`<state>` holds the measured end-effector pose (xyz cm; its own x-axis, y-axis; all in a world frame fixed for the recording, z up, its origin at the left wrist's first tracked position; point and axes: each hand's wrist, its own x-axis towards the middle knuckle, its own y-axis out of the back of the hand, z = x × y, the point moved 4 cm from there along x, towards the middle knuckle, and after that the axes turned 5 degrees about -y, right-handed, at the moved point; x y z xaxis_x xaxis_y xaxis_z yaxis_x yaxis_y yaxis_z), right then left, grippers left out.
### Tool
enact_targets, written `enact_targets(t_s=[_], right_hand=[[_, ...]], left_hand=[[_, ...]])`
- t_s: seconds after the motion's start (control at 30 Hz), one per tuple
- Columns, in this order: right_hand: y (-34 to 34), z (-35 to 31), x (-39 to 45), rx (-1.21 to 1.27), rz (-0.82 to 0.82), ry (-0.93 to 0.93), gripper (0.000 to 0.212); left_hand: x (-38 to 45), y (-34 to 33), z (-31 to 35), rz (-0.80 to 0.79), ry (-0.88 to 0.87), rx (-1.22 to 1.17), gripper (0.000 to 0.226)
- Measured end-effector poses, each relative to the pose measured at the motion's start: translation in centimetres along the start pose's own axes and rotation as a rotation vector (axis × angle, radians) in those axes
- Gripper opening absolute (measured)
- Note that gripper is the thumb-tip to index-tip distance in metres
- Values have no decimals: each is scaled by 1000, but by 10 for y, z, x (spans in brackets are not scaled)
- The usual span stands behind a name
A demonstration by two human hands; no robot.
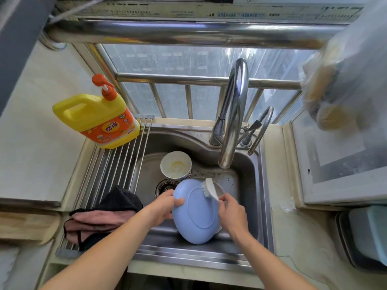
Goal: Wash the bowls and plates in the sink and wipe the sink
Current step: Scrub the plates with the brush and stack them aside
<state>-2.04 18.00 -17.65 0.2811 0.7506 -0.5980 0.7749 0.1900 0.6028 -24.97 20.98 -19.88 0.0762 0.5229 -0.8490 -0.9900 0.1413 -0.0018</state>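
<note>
A blue plate (196, 214) is held tilted over the steel sink (249, 185), its underside toward me. My left hand (165, 206) grips its left rim. My right hand (230, 212) holds a white dish brush (209, 189), whose bristles rest on the plate's upper right edge. Behind the plate stands a white bowl (176, 166) with yellow residue inside, stacked on other dishes. Another dish edge shows behind the blue plate at the right. The drain (164, 187) lies just left of the plate.
A tall faucet (234, 114) arches over the basin. A yellow detergent bottle (96, 118) stands on a roll-up steel rack (113, 170) at the left, with a pink and black cloth (102, 216) on it. A bag of sponges (343, 84) hangs at upper right.
</note>
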Motion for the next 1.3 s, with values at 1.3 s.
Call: enact_targets(t_s=[1.3], right_hand=[[41,2,-39,-166,154,363,12]], left_hand=[[-3,5,43,304,-265,-484,37]])
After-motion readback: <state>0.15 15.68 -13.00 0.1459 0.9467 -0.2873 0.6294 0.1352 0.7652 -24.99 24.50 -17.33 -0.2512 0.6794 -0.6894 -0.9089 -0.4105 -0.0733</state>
